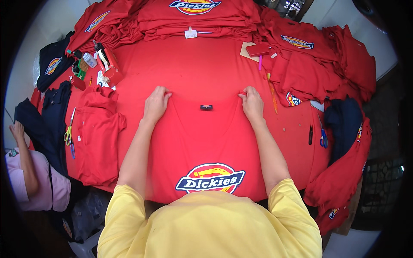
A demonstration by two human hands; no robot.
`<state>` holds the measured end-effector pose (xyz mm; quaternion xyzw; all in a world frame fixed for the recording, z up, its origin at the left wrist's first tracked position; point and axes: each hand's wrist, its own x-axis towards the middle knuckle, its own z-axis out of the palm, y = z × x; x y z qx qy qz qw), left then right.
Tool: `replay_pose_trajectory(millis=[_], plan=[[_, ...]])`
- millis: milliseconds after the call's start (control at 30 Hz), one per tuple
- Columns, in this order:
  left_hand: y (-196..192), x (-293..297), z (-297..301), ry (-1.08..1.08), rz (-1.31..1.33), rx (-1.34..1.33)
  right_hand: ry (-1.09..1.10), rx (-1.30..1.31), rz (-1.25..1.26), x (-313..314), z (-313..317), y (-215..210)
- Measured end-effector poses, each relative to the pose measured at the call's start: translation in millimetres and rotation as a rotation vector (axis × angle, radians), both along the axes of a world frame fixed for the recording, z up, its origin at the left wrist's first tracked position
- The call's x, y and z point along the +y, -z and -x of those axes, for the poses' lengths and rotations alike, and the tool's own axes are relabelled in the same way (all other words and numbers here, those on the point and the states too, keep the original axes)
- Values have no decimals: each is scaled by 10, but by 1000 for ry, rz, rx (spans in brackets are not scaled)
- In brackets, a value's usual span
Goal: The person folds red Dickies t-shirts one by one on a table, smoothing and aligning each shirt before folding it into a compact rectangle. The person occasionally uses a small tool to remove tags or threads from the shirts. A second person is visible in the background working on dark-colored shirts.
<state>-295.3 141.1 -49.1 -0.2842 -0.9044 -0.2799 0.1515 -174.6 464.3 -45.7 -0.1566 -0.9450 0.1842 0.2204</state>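
A red T-shirt (206, 146) lies spread on the red-covered table in front of me, its printed logo toward my body. My left hand (157, 102) pinches the shirt at its upper left, by the shoulder. At the opposite shoulder, my right hand (251, 102) has its fingers closed on the fabric. The wide neckline sags between the two hands, and a small dark neck label (206, 107) shows inside it. The shirt's lower part is hidden under my yellow-sleeved body.
Piles of folded red shirts (198, 21) line the far edge. Yellow-handled scissors (68, 135) lie left, by another red garment (98, 133); blue-handled scissors (323, 138) lie right. A red tape dispenser (111, 71) stands far left. Another person's arm (26, 163) reaches in at left over dark garments.
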Motion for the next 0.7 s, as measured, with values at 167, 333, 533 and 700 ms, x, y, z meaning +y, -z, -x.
replay_pose_trajectory(millis=[167, 333, 533, 700], plan=[[63, -40, 41, 5, 8, 114, 0, 147, -65, -36, -45, 82], [66, -65, 40, -23, -61, -8, -70, 135, 129, 89, -21, 67], [-45, -84, 80, -134, -215, -360, -143, -79, 656, 432, 47, 8], [-10, -59, 49, -101, -101, -166, -106, -141, 419, 330, 100, -22]])
